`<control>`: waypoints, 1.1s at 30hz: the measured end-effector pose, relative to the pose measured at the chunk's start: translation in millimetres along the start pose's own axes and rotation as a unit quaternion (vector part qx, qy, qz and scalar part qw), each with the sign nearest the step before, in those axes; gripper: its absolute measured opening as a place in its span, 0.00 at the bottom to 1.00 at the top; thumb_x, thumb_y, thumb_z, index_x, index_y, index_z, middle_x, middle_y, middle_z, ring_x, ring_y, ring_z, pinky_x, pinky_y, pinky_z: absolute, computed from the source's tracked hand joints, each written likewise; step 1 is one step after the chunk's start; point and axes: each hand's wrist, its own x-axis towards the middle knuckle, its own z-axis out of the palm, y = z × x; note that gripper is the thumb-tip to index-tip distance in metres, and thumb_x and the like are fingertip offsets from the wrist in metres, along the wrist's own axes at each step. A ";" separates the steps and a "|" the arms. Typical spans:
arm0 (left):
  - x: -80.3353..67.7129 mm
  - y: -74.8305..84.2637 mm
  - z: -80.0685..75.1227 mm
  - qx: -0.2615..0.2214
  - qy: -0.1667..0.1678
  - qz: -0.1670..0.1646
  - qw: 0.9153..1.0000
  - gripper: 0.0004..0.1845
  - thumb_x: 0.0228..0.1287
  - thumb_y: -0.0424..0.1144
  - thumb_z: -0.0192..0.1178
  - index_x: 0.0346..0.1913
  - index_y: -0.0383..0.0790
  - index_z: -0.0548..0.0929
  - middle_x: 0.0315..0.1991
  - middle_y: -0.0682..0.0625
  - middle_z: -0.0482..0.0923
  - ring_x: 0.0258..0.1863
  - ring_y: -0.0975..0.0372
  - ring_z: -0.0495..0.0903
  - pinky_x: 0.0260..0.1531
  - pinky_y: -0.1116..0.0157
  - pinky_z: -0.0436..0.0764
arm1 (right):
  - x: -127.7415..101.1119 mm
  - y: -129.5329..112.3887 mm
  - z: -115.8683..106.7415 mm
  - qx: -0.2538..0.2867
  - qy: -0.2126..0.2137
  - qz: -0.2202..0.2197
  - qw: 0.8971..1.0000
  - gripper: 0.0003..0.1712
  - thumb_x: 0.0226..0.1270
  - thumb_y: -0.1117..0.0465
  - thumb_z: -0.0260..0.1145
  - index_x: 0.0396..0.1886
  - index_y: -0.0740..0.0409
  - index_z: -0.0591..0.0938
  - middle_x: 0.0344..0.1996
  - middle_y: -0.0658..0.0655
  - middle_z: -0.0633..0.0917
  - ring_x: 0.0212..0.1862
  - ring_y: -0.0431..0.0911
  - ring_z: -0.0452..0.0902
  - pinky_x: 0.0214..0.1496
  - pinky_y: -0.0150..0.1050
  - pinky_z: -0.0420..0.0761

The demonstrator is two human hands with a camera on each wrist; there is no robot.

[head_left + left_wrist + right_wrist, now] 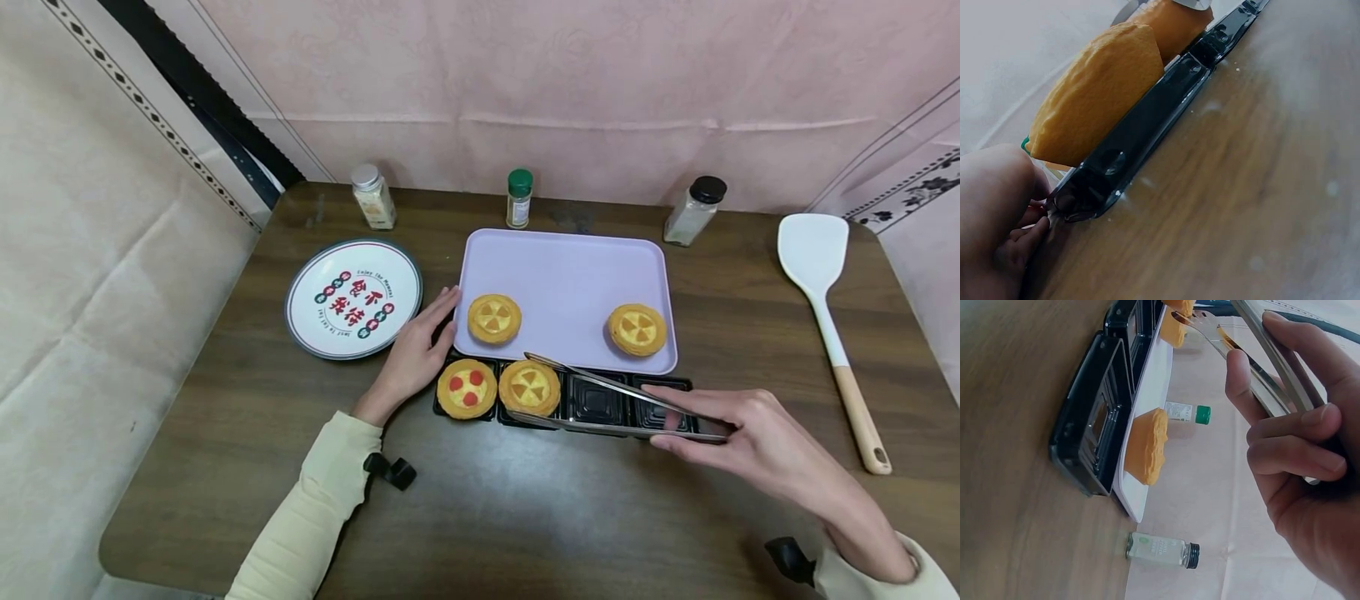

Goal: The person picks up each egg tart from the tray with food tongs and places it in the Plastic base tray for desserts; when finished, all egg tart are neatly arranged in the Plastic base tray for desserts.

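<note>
My right hand (765, 442) holds metal tongs (600, 429), their tips apart on either side of a yellow tart (529, 387) with a wedge pattern. That tart sits in the second compartment of a black tray (596, 402). A tart with red dots (467, 389) fills the leftmost compartment; those on the right hold nothing. With fingers extended, my left hand (411, 358) rests by the left ends of the black tray and a lilac tray (562, 267). Its fingers (1032, 234) touch the black tray's corner in the left wrist view. Two yellow tarts (494, 319) lie on the lilac tray.
A round white plate (352, 292) with red characters lies left. Along the back stand a silver-capped jar (373, 198), a green-capped jar (519, 200) and a black-capped jar (693, 212). At the right lies a white spatula (825, 292) with a wooden handle.
</note>
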 end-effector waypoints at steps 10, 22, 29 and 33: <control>1.0 1.6 -0.2 0.000 0.006 0.007 1.000 0.25 0.75 0.34 0.50 0.72 0.36 0.66 0.72 0.45 0.62 0.73 0.57 0.57 0.69 0.57 0.59 | -0.4 3.7 1.9 0.002 0.003 -0.004 1.000 0.33 0.52 0.63 0.79 0.60 0.46 0.82 0.30 0.34 0.81 0.16 0.21 0.53 0.17 0.21 0.61; -0.2 2.3 -0.5 0.003 0.006 0.009 1.000 0.25 0.75 0.34 0.50 0.72 0.36 0.66 0.72 0.45 0.62 0.73 0.57 0.56 0.69 0.56 0.58 | 0.9 -1.6 -3.5 -0.002 0.030 0.057 0.998 0.32 0.49 0.56 0.81 0.57 0.39 0.83 0.25 0.36 0.79 0.17 0.32 0.58 0.16 0.25 0.58; -1.1 2.0 -0.2 0.005 0.007 0.009 1.000 0.25 0.75 0.34 0.50 0.72 0.36 0.66 0.72 0.45 0.62 0.73 0.57 0.57 0.69 0.55 0.58 | 21.0 -5.3 0.3 0.008 0.065 0.108 0.992 0.30 0.49 0.51 0.81 0.55 0.34 0.82 0.19 0.39 0.76 0.16 0.34 0.57 0.15 0.31 0.58; -1.2 2.5 -0.3 0.002 0.008 0.010 1.000 0.25 0.75 0.33 0.50 0.72 0.35 0.66 0.72 0.44 0.62 0.73 0.57 0.57 0.69 0.55 0.59 | 38.6 -6.1 4.1 0.004 0.067 0.125 0.990 0.30 0.49 0.47 0.80 0.55 0.38 0.83 0.23 0.39 0.80 0.14 0.35 0.56 0.12 0.32 0.58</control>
